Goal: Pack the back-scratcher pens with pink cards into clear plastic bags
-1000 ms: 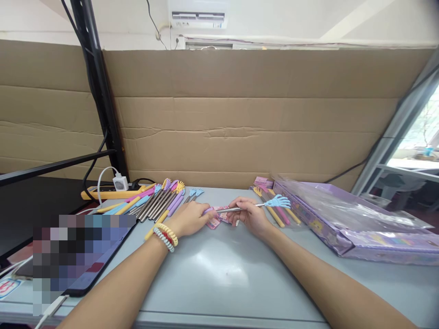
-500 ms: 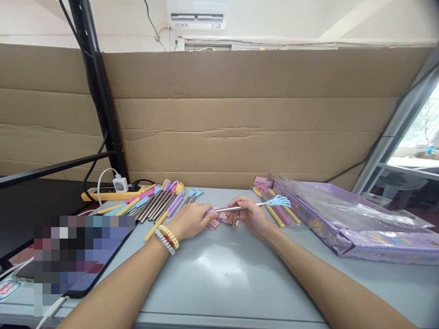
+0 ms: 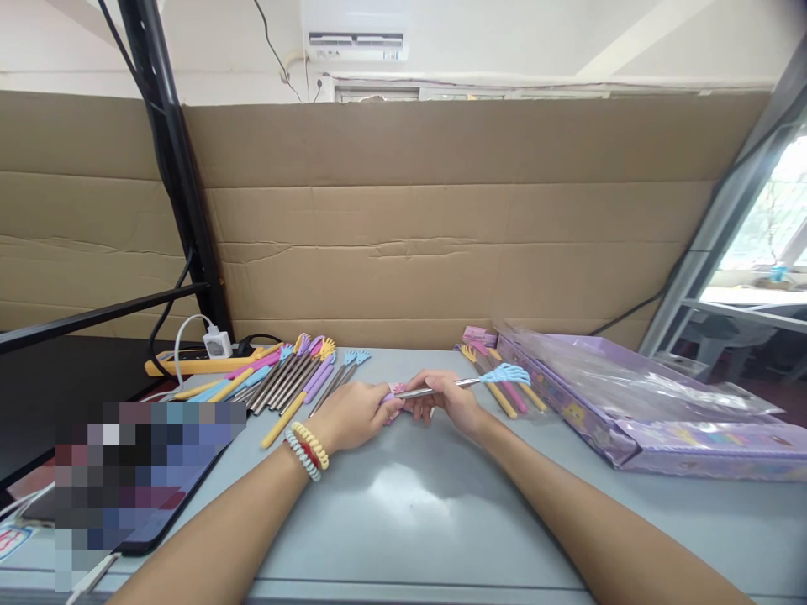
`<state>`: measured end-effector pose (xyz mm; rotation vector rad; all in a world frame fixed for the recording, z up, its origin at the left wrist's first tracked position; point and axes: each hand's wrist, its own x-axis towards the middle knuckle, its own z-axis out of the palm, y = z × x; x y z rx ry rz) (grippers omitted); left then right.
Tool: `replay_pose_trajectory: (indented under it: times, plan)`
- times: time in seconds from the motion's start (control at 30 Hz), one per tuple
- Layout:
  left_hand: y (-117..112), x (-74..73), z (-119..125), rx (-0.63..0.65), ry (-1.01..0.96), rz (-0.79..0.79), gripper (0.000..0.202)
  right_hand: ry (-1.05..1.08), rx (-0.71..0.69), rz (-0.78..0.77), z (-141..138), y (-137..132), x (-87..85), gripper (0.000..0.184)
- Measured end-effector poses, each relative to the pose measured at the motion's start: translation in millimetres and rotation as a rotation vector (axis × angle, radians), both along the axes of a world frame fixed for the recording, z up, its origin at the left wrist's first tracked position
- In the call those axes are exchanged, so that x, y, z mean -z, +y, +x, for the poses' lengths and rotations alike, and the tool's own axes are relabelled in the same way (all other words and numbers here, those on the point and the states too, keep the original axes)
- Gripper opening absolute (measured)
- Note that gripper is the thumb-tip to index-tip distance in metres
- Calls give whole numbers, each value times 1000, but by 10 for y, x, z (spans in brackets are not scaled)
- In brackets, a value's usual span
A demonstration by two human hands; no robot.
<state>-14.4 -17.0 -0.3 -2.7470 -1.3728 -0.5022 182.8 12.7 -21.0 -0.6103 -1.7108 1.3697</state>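
Observation:
A back scratcher with a light blue hand-shaped head (image 3: 505, 375) and a metal rod (image 3: 467, 383) is held nearly level above the grey table. My left hand (image 3: 354, 413), with coiled bands at the wrist, is closed round its purple handle end, most of which is hidden. My right hand (image 3: 455, 402) grips the rod nearer the blue head, fingers curled. Pink printed cards (image 3: 394, 390) lie behind and below the hands, partly covered. Left of them is a pile of back scratchers (image 3: 287, 378) in several colours. A few more back scratchers (image 3: 498, 388) lie to the right.
A purple printed box (image 3: 712, 449) with clear plastic bags (image 3: 656, 378) sits at the right. On the left are a tablet (image 3: 157, 529), its picture blurred out, and a yellow power strip (image 3: 189, 365) with a white charger (image 3: 218, 342). Behind stands a cardboard panel (image 3: 441, 218).
The view has shifted slightly. Both hands keep hold of the back scratcher, which is tilted a little more, its blue head higher than the handle. The other things lie as before.

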Motion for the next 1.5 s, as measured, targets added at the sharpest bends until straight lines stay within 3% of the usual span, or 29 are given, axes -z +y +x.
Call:
replay_pose_trajectory:
  times: [0.1, 0.23, 0.4, 0.47, 0.53, 0.6, 0.7, 0.83, 1.23, 1.5]
  plan:
    - [58, -16, -53, -48, 11, 54, 46, -12, 103, 39, 34, 16, -7, 34]
    - [184, -31, -202, -209, 44, 114, 50, 193, 300, 45, 125, 59, -37, 35]
    - [314, -15, -387, -393, 96, 122, 40, 335, 145, -114, 223, 63, -135, 46]
    - [349, -16, -450, -450, 116, 120, 34, 259, 112, -147, 238, 57, -162, 50]
    - [370, -30, -498, -476, 148, 128, 29, 48, 154, -123, 225, 49, -163, 46]
    - [374, -55, -522, -481, 192, 137, 27, -221, 246, -5, 178, 33, -139, 38]
    - [351, -98, -502, -484, 259, 133, 27, -552, 416, 316, 67, -10, -82, 35]
    - [282, -140, -372, -466, 308, 128, 29, -770, 623, 571, -83, -97, -39, 43]
    - [-16, -205, 18, -364, 349, 120, 34, -652, 764, 695, -359, -352, -14, 52]
    - [-72, -141, 45, -359, 308, 133, 31, -690, 705, 671, -363, -356, 14, 48]
